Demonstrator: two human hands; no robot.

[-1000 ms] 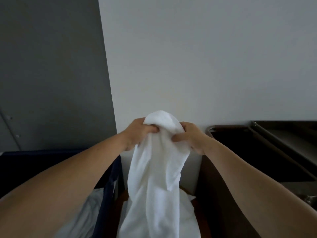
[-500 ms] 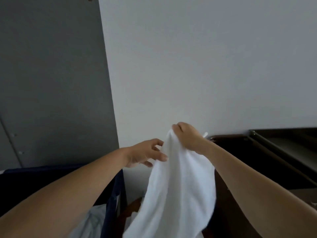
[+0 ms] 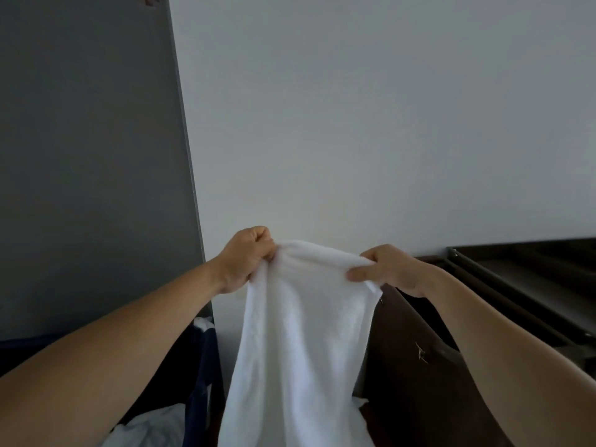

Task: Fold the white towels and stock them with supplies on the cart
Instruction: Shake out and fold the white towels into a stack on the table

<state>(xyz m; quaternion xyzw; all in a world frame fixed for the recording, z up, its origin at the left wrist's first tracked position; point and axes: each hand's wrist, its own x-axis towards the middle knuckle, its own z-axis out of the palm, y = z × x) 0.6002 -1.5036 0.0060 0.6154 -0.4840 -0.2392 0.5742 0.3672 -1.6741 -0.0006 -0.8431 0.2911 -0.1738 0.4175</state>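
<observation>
A white towel (image 3: 300, 343) hangs in front of me, held up by its top edge. My left hand (image 3: 246, 259) grips the left end of that edge in a fist. My right hand (image 3: 387, 269) pinches the right end, thumb on the near side. The cloth sags a little between the hands and drops out of view at the bottom. To the right stands the dark brown cart (image 3: 416, 366), its top shelf (image 3: 522, 269) edged by a metal rail.
A dark blue linen bin (image 3: 203, 366) sits at lower left with more white cloth (image 3: 154, 427) inside. A white wall (image 3: 354, 124) is straight ahead and a grey panel (image 3: 80, 156) fills the left side.
My left hand, which had let go half a second ago, has taken hold of the towel's top edge again. Both hands have moved apart, spreading the towel's edge between them.
</observation>
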